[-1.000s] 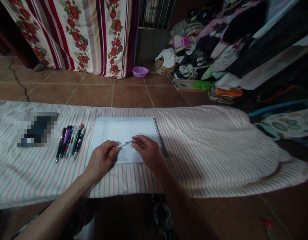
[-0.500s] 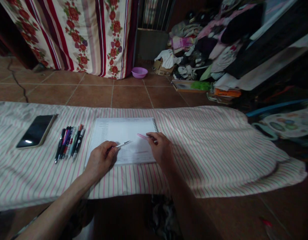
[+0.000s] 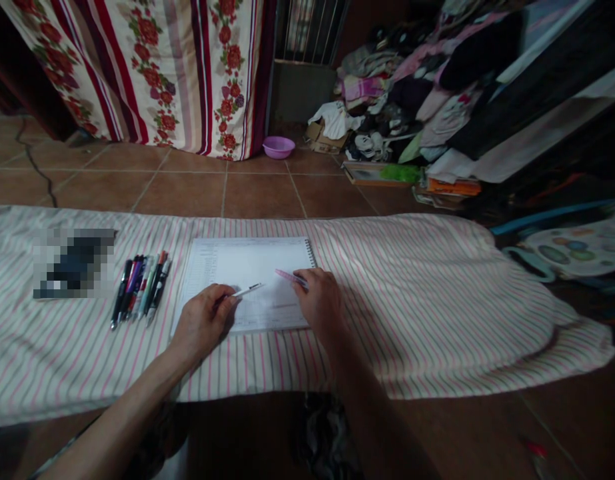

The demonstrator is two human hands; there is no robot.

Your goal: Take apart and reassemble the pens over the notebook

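- Left hand [image 3: 204, 323]: rests on the lower left part of the notebook, fingers curled and pinched on the rear end of a white pen.
- White pen [image 3: 248, 290]: slim, lies low over the page, its dark tip pointing right and slightly away from the person, towards the other hand but apart from it.
- Right hand [image 3: 321, 303]: sits at the notebook's lower right corner, knuckles up, fingers closed around a pink pen piece.
- Pink pen piece [image 3: 288, 276]: slim and tapered, sticks out of the right hand's fingers to the left and lies over the page. Whether it is a whole pen, a barrel or a cap cannot be told.
- Spiral notebook [image 3: 237, 260]: open flat, wire binding along its right edge, faint ruled or printed lines on the white page. It lies in the middle of the striped cloth, directly in front of the person.
- Striped cloth [image 3: 412, 287]: white with pink and grey stripes, spread wide over a low surface. Its near edge hangs down towards the person.
- Row of pens [image 3: 140, 287]: several pens side by side, touching, just left of the notebook, with black, purple, pale green and red bodies.
- Dark flat object [image 3: 74, 261]: left of the pens on the cloth, blurred beyond telling.
- Tiled floor [image 3: 187, 190]: brown tiles beyond the cloth.
- Floral striped curtain [image 3: 177, 73]: hangs to the floor at the back.
- Purple bowl [image 3: 278, 147]: on the floor just right of the curtain's hem.
- Heap of clothes [image 3: 412, 87]: piled at the back right.
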